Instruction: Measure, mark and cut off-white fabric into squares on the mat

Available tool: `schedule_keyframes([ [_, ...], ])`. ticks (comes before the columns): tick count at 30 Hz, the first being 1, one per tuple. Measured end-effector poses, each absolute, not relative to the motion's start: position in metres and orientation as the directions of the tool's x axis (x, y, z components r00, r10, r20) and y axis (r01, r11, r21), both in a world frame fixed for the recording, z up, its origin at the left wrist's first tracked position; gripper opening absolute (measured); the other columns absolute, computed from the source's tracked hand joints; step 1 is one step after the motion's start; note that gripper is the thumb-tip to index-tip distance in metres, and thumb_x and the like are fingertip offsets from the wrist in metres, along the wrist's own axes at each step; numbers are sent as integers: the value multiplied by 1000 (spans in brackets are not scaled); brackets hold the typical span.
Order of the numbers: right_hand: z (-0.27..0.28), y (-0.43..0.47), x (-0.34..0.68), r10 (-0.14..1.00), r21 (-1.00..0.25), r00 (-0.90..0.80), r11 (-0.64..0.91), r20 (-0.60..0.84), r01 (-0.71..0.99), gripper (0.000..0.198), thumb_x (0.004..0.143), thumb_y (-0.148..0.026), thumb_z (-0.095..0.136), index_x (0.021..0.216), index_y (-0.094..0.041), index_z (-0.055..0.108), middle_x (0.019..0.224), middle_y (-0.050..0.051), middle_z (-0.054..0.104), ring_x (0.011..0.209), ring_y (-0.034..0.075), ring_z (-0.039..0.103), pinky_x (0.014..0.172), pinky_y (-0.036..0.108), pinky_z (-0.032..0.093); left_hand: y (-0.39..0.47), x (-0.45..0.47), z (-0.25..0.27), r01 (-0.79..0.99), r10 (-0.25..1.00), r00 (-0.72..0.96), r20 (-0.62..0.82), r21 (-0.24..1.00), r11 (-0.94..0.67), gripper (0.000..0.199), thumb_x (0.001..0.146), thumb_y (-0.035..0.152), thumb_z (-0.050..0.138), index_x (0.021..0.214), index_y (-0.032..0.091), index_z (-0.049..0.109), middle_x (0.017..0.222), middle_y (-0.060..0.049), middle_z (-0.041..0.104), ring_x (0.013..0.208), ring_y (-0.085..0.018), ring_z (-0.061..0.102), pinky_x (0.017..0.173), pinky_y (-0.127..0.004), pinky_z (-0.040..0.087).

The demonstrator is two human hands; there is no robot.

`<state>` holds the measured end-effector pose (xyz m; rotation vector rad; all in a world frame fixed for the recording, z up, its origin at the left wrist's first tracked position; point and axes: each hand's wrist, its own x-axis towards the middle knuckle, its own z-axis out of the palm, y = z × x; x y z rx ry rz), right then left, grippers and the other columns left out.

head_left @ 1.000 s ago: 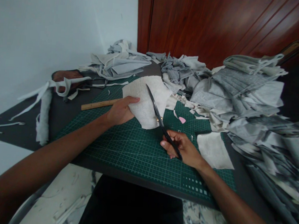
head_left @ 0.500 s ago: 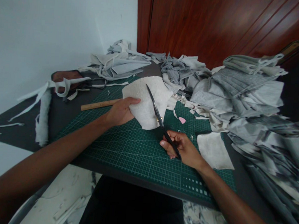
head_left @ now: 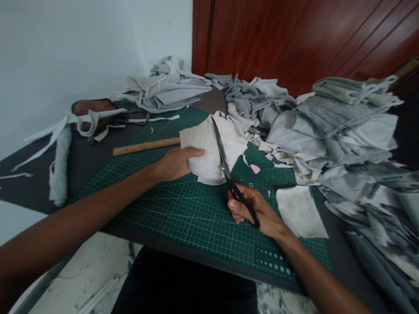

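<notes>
My left hand point(head_left: 180, 163) pinches the near left edge of an off-white piece of fabric point(head_left: 203, 140), thumb on top and fingers underneath. Black-handled scissors point(head_left: 224, 164) are in my right hand point(head_left: 251, 205), fingers wrapped round the handles. Their blades point away from me and lie across the fabric; whether they grip its edge I cannot tell. Under both hands spreads a green cutting mat point(head_left: 176, 221). A wooden ruler point(head_left: 145, 146) lies left of the fabric, its right end by my left hand. A square of off-white fabric point(head_left: 301, 211) rests beside my right wrist.
Grey fabric is heaped point(head_left: 301, 130) along the back and right. More folded cloth point(head_left: 167, 92) lies at the back left, near a brown pouch point(head_left: 92, 110) with pale strips. A small pink piece point(head_left: 255, 169) sits on the mat. A wooden door point(head_left: 293, 33) stands behind.
My left hand has shifted right with the fabric, whose left part now angles differently beneath the blades. The scissors have moved slightly right and their blades look closer together.
</notes>
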<state>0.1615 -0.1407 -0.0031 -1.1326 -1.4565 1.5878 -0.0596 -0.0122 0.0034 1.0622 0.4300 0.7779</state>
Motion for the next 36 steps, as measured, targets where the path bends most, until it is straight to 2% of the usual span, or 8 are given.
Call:
schedule_keyframes([
  [7,-3,-141,162,918,-990,-372,-110,-133,84,50,86,-63,79,83,-21,53,58,-8,49,49,8,43,46,22,33,-18,-57,-5,-331,692,721,33,894,301,41,84,36,71,116,11,74,112,-16,80,135,-42,61,121,-59,39],
  [14,-2,-141,161,928,-994,-361,-69,-97,89,49,86,-61,80,81,-21,52,58,-8,49,49,8,44,46,22,34,-19,-59,-1,-302,713,701,-1,905,299,49,82,36,72,122,8,72,114,-18,79,132,-42,63,120,-58,40],
  [20,-1,-142,159,935,-994,-345,-55,-86,98,49,85,-60,81,79,-22,50,57,-8,48,48,7,43,45,21,32,-20,-58,1,-334,703,711,40,898,286,56,83,34,71,133,9,68,118,-18,78,135,-43,61,122,-60,38],
  [30,-4,-143,158,939,-995,-331,-78,-95,64,46,85,-54,83,77,-22,50,54,-10,46,45,6,39,42,20,30,-20,-56,3,-332,705,707,44,902,277,61,80,36,72,135,10,67,117,-18,79,134,-44,61,119,-61,40],
  [36,-3,-142,159,941,-993,-326,-67,-94,92,49,85,-57,82,75,-23,49,52,-10,47,44,6,39,43,20,33,-22,-55,7,-345,714,698,53,898,271,65,79,35,72,139,11,65,118,-17,79,133,-44,62,120,-62,39],
])
